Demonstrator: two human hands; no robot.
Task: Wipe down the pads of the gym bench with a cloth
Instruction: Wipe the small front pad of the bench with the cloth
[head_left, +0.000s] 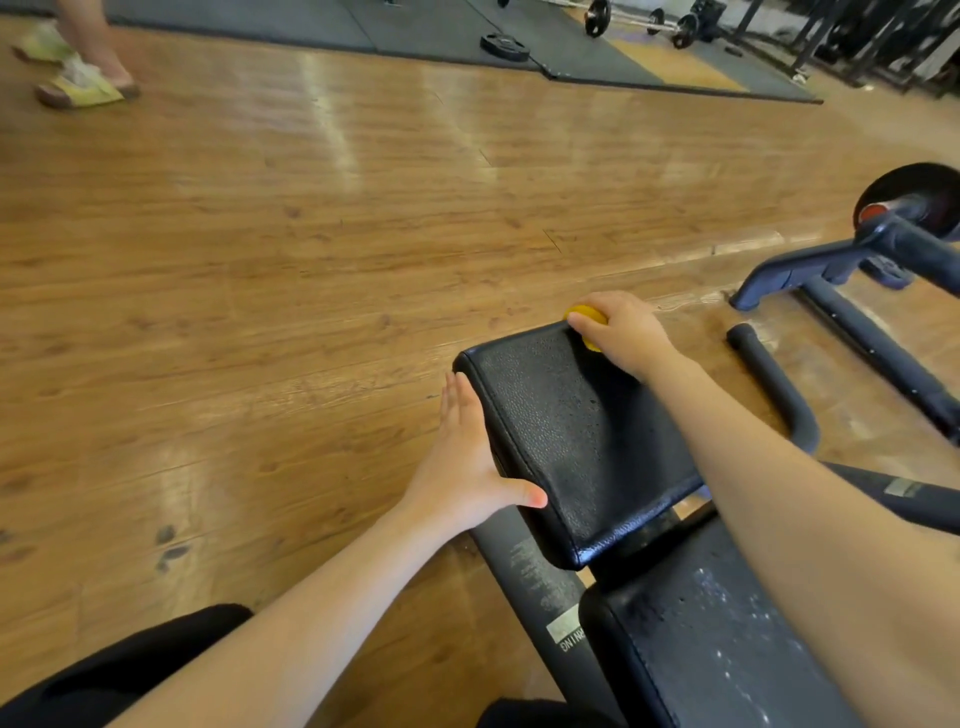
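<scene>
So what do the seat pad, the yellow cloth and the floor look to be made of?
Seat pad: black pebbled leatherette, probably vinyl; grained, slightly glossy, with stitched edges. Yellow cloth: soft fabric, bunched under the right hand; weave too small to tell. Floor: glossy wood-grain planks, possibly laminate.

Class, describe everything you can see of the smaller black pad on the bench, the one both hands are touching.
The smaller pad is a black, roughly rectangular cushion with rounded corners, covered in grained leather-look material with a stitched edge seam. It sits raised beyond the larger speckled pad, with a gap between them. The left hand rests flat against its left side, thumb on top. The right hand presses a yellow cloth on its far corner.
</scene>
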